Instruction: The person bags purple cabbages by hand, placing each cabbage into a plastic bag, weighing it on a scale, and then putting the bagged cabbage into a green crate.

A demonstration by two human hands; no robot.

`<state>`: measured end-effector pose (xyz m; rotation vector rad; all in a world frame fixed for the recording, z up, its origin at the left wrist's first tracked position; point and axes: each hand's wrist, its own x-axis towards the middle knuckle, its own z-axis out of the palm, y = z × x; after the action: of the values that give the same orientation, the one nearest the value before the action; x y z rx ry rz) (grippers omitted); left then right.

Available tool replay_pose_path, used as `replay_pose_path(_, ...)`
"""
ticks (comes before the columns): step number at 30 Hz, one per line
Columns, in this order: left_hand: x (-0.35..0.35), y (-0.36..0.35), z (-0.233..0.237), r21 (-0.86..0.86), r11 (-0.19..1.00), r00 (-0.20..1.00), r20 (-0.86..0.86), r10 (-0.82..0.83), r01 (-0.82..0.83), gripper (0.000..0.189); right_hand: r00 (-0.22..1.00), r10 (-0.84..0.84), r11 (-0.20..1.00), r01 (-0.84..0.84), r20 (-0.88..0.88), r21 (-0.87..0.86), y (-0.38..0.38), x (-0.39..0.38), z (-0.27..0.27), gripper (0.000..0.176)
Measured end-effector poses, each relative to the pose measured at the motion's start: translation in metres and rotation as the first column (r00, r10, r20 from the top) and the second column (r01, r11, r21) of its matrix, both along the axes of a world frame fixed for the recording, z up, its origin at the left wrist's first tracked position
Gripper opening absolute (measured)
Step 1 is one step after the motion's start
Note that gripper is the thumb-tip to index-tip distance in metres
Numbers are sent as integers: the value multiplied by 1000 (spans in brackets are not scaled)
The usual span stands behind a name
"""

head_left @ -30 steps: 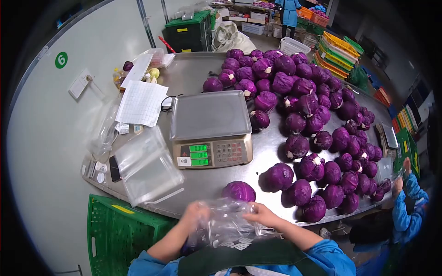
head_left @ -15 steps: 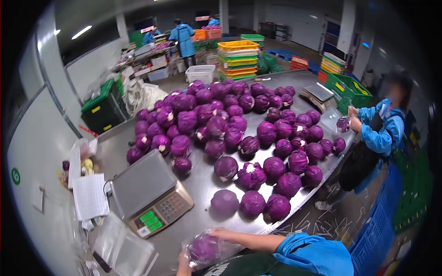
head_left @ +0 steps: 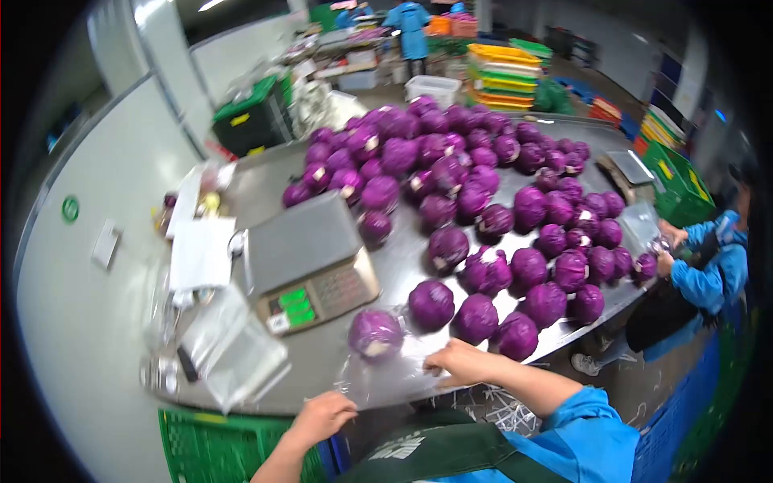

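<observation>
A red cabbage (head_left: pixel 376 335) sits inside a clear plastic bag (head_left: pixel 372 377) at the near side of the metal table, just right of the scale (head_left: pixel 310 266). My left hand (head_left: pixel 322 417) is closed at the bag's near left corner, its fingertips pinched on the film. With bent fingers, my right hand (head_left: pixel 459 363) grips the bag's right edge. Beyond my right hand lie loose cabbages, the closest being one cabbage (head_left: pixel 475 319) and another cabbage (head_left: pixel 431 305). A stack of flat clear bags (head_left: pixel 241 354) rests left of my hands.
A large heap of red cabbages (head_left: pixel 400 155) covers the table's middle and far part. White paper sheets (head_left: pixel 201 252) lie at the left. A green crate (head_left: pixel 233 447) stands below the near edge. At the right, a co-worker in a blue sleeve (head_left: pixel 700 282) handles another cabbage.
The bagged cabbage, earlier between both hands by my body, is now farther forward near the scale. My hands have spread apart along the bag's open end. The view has also shifted.
</observation>
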<state>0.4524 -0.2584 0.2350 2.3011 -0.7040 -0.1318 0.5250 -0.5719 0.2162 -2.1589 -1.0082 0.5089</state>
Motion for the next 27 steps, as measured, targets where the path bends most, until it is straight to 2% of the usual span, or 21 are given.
replay_pose_path(1, -24, 1, -22, -62, 998, 983, -186, 3, -15, 9, 991, 55, 967, -23, 119, -254, 6, -28, -8, 34)
replay_pose_path(2, -48, 0, -33, -68, 994, 876, -480, 47, -91, 9, 975, 77, 941, -3, 208, -337, 10, -51, -29, 24)
replay_pose_path(3, -72, 2, -68, -348, 844, 655, -756, 4, -407, 11, 976, 46, 953, 21, 213, -301, 13, -73, -43, 19)
replay_pose_path(4, -86, 3, -98, -413, 645, 554, -832, 20, -643, 26, 977, 14, 962, 45, 214, -270, 13, -92, -50, 15)
replay_pose_path(5, -94, -2, -123, -401, 492, 522, -842, 134, -773, 50, 979, 36, 960, 21, 199, -278, 13, -107, -47, 15)
replay_pose_path(6, -104, -3, -169, -276, 667, 658, -620, 426, -692, 71, 971, -31, 975, 82, 238, -206, 12, -124, -40, 11)
replay_pose_path(7, -107, -15, -171, -161, 708, 626, -625, 466, -688, 84, 958, -105, 981, 143, 267, -129, 12, -142, -37, 6)
replay_pose_path(9, -109, -31, -152, -225, 725, 385, -921, 61, -651, 56, 960, -45, 962, 117, 277, -247, 0, -171, -41, 7)
replay_pose_path(10, -117, -37, -156, -182, 784, 365, -929, 61, -593, 35, 970, -1, 941, 83, 243, -328, -6, -183, -36, 8)
replay_pose_path(12, -128, -36, -152, -211, 837, 390, -921, 3, -506, 28, 992, 55, 822, 22, 117, -569, -8, -196, -17, 11)
replay_pose_path(13, -133, -35, -144, -171, 874, 466, -882, 70, -456, 27, 998, -48, 727, 55, 29, -684, 8, -196, 8, 12)
replay_pose_path(14, -139, -37, -132, -200, 820, 468, -879, 92, -536, 28, 967, -156, 881, 229, 202, -414, 19, -200, 6, 11)
replay_pose_path(15, -144, -38, -123, -235, 767, 428, -902, 57, -597, 27, 895, -307, 933, 350, 323, -83, 31, -203, 1, 10)
replay_pose_path(16, -148, -39, -119, -263, 707, 390, -921, 19, -656, 27, 826, -405, 910, 404, 392, 88, 51, -204, -5, 9)
replay_pose_path(17, -151, -37, -118, -293, 751, 411, -911, -32, -591, 26, 829, -436, 900, 401, 349, 171, 70, -202, -11, 8)
replay_pose_path(18, -157, -39, -121, -291, 750, 409, -912, -31, -593, 26, 856, -409, 912, 381, 316, 150, 87, -200, -17, 9)
replay_pose_path(20, -161, -44, -127, -409, 669, 489, -869, -78, -621, 25, 914, -311, 949, 313, 262, 35, 104, -201, -45, 11)
replay_pose_path(21, -160, -44, -113, -355, 664, 418, -906, -70, -658, 24, 931, -261, 962, 272, 254, -9, 107, -204, -41, 11)
replay_pose_path(23, -157, -42, -105, -390, 622, 407, -905, -123, -679, 23, 947, -205, 973, 225, 247, -55, 109, -205, -36, 12)
replay_pose_path(25, -155, -42, -104, -443, 570, 394, -893, -215, -692, 22, 914, -124, 970, 194, 387, -148, 108, -207, -36, 15)
replay_pose_path(27, -154, -47, -90, -420, 568, 388, -903, -183, -708, 22, 904, -144, 961, 226, 402, -163, 110, -205, -25, 16)
